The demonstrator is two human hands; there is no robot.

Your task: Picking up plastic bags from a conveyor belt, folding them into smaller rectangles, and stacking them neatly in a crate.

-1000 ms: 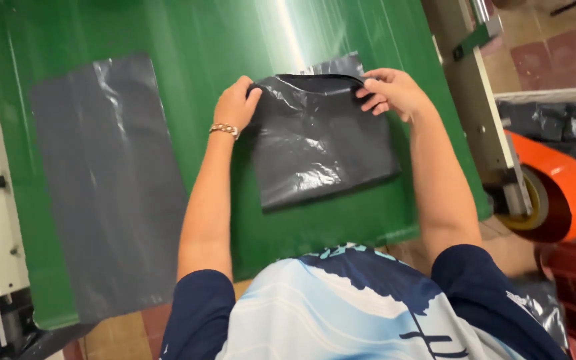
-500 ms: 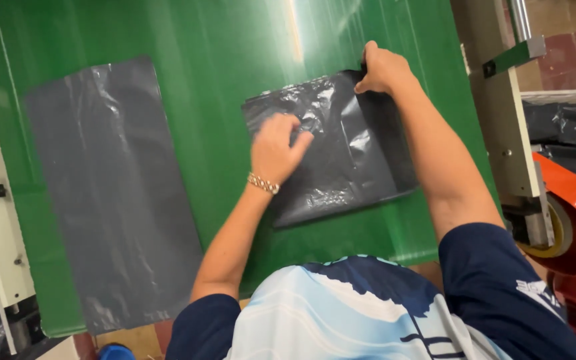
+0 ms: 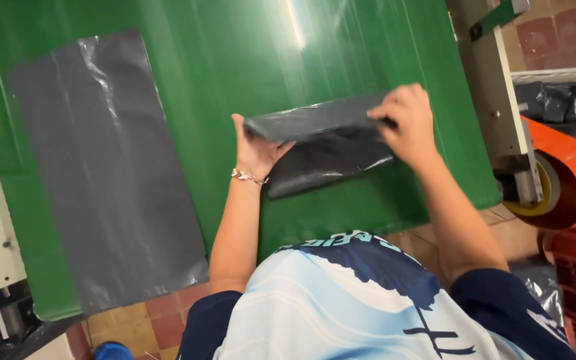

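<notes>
A person leans over a green desk, seen from above, folding a dark grey plastic bag. Half a second ago the bag lay nearly flat, the left hand pressing its middle and the right hand at its far corner. Now the far edge has been lifted and brought toward the person, so the bag is folded over on itself: an upper flap stands slightly raised above the lower layer, which lies on the desk. The bag sits near the desk's near right part, in front of the person's chest. From this, the fold looks about halfway closed, not yet pressed flat.

The left hand, with a thin bracelet at the wrist, grips the left end of the flap, thumb up along its edge and palm against the bag. The right hand is closed over the right end of the flap, fingers curled down on it.

A second, larger grey bag lies flat on the left side of the desk, well apart from both hands.

Hard to make out: the fingertips of both hands are hidden by the plastic or by the hands themselves. The person's blue and white shirt covers the near desk edge. An orange roll at right is cut off by the frame.
</notes>
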